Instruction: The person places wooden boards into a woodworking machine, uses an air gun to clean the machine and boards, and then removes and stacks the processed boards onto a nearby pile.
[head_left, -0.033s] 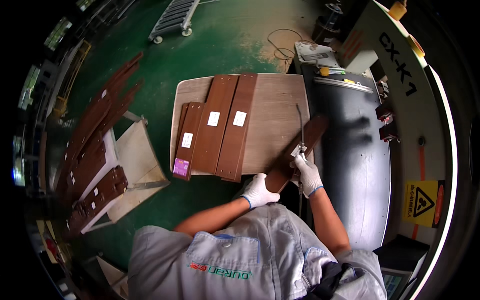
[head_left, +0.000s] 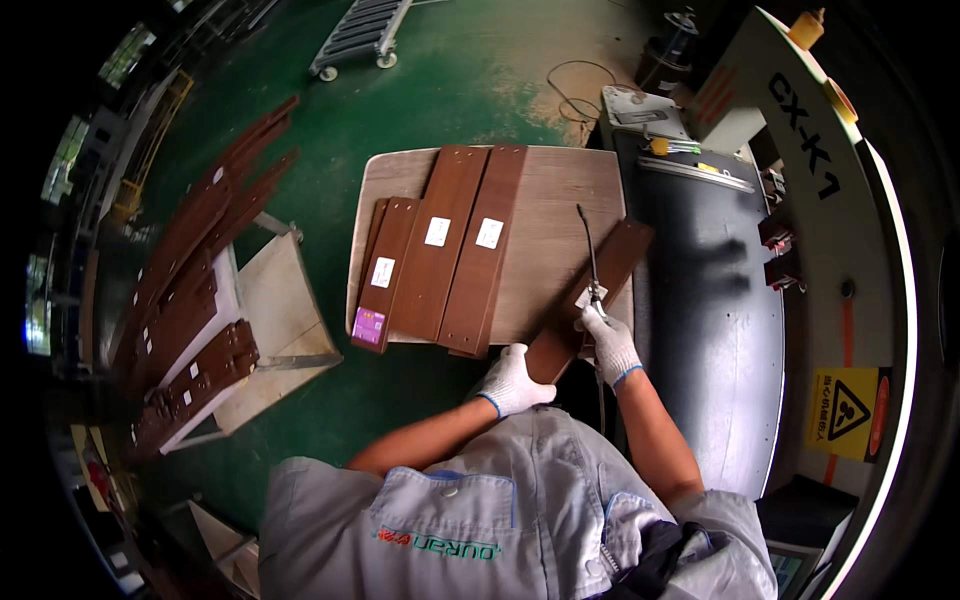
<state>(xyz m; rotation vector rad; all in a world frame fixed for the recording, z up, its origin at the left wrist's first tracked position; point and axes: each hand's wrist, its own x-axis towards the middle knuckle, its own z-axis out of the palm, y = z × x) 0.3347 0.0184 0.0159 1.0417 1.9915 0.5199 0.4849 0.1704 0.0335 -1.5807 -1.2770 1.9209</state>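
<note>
My left hand (head_left: 516,384), in a white glove with a blue cuff edge, is closed round the near end of a brown wooden board (head_left: 620,250). This board slants away to the right over the table's right edge and bears a white label. Gloved the same way, my right hand (head_left: 612,346) grips an air blow gun (head_left: 592,255) above the board. The gun's long thin black nozzle points away from me, and a hose hangs below the hand. The gun's handle is mostly hidden by my fingers.
Several brown boards (head_left: 432,245) with white labels lie on the left of the wood-topped table (head_left: 560,190). Right of it stands a machine with a dark, rounded bed (head_left: 705,330). More brown parts (head_left: 190,300) rest on a stand at left; a wheeled roller cart (head_left: 360,40) stands far off.
The blow gun's nozzle tip has swung to the left over the board. Both hands keep their hold, and the whole view has shifted slightly.
</note>
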